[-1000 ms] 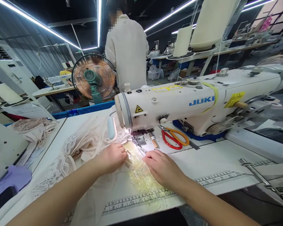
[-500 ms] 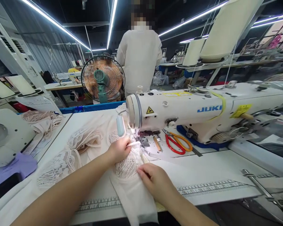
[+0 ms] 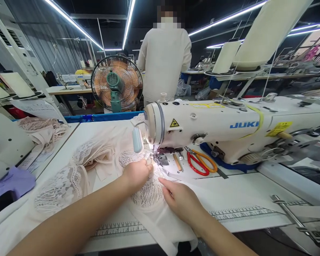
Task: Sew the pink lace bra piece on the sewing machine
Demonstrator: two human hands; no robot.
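A pale pink lace bra (image 3: 148, 195) lies under the needle area of a white JUKI sewing machine (image 3: 213, 122), one lace cup facing up. My left hand (image 3: 138, 175) is closed on the bra's upper edge, just in front of the presser foot, its fingertips partly hidden. At the cup's right edge, my right hand (image 3: 181, 200) pinches the fabric between thumb and fingers. The bra's plain lower cloth and a strap hang toward the table's front edge. More lace bra pieces (image 3: 60, 181) lie bunched to the left of my left hand.
Red-and-orange-handled scissors (image 3: 200, 161) lie right of the needle. A small lamp (image 3: 137, 139) hangs beside the machine head. A ruler strip (image 3: 122, 229) runs along the table front. Behind stand a fan (image 3: 116, 83) and a person (image 3: 165, 60). Purple cloth (image 3: 13, 182) sits at left.
My left hand has lowered slightly and turned, and the narrow white strip it held up no longer shows. The bra's lower cloth has swung right. The view has shifted a little.
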